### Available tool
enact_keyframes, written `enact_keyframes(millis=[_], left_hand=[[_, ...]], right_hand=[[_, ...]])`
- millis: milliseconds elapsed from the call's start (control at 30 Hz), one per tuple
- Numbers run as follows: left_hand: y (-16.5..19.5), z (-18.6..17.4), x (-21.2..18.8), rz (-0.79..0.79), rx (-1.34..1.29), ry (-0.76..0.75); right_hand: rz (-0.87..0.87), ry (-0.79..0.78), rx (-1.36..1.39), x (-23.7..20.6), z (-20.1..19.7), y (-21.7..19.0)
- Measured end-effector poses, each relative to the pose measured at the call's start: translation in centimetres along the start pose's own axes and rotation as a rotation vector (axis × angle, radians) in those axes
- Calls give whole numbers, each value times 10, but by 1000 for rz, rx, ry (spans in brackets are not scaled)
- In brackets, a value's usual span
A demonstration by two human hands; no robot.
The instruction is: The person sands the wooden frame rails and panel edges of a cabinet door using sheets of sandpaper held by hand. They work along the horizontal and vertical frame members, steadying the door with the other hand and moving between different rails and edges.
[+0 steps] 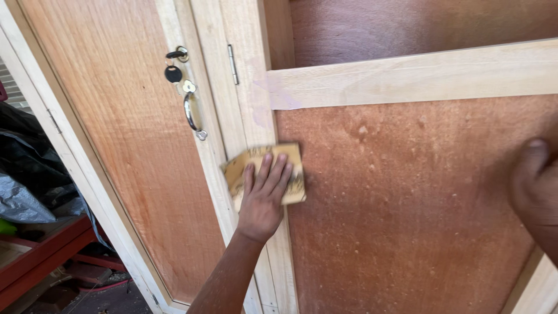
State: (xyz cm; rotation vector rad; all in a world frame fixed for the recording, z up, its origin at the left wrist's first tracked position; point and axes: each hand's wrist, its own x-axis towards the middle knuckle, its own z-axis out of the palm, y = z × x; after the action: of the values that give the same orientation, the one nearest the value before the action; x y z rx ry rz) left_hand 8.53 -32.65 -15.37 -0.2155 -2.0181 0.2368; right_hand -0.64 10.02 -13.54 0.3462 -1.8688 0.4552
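My left hand (263, 197) presses a tan sheet of sandpaper (293, 174) flat against the pale vertical frame piece (256, 116) of a wooden cabinet door, where it meets the reddish-brown panel (407, 203). The fingers are spread and point up. My right hand (537, 192) rests against the panel at the frame's right edge. Only its thumb and part of the palm show, so its grip is unclear. A pale horizontal rail (418, 75) crosses the door above both hands.
A second brown door (128, 145) on the left carries a metal handle (193, 113) and a lock with keys (174, 67). A small hinge (233, 64) sits on the frame. At far left, dark plastic sheeting (29, 168) lies on a red shelf (40, 256).
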Motion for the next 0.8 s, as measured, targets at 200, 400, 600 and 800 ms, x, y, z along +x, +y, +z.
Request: enact_keyframes(millis=[200,400,600,800], left_hand=[[-1,5,50,7,269,-72],[19,7,-14,78,-13,-124],[8,14,37,-25,84,-37],[25,-5,2,-8,-16,-13]], right_hand=[[-124,272,82,37,35,-73],[-112,218,80,35,67,-121],[-264,35,209,16,79,-158],[-295,132,113,15,84,-164]])
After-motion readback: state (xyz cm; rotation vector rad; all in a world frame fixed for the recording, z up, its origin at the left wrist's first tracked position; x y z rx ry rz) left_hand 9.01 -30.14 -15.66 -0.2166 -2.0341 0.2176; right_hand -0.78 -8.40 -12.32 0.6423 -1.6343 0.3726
